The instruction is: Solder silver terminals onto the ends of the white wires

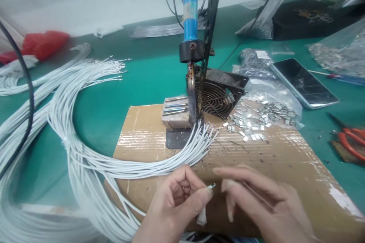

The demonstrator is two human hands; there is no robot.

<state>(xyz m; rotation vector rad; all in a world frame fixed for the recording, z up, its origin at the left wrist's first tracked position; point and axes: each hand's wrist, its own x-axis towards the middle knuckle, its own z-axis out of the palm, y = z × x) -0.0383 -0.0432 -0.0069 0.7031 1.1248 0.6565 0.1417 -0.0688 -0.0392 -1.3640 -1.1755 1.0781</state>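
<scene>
My left hand (pixel 182 201) is closed in a pinch on a white cable, whose bare tip (pixel 213 185) pokes out between thumb and forefinger. A small white piece (pixel 202 217) hangs below those fingers; what it is I cannot make out. To the right, my right hand (pixel 256 197) is slightly blurred, its thumb and fingers apart and nothing visible between them. Just beyond both hands, a bundle of white cables (pixel 159 166) curves in from the left, its stripped ends lying on the cardboard sheet (pixel 256 174).
A blue-handled soldering iron (pixel 190 11) stands upright in a stand, beside a brick-like block (pixel 176 112) and a black fan (pixel 218 97). Small metal pieces (pixel 256 119) lie scattered at right, near a phone (pixel 305 82) and orange-handled pliers (pixel 352 140). More cables (pixel 88 70) lie left.
</scene>
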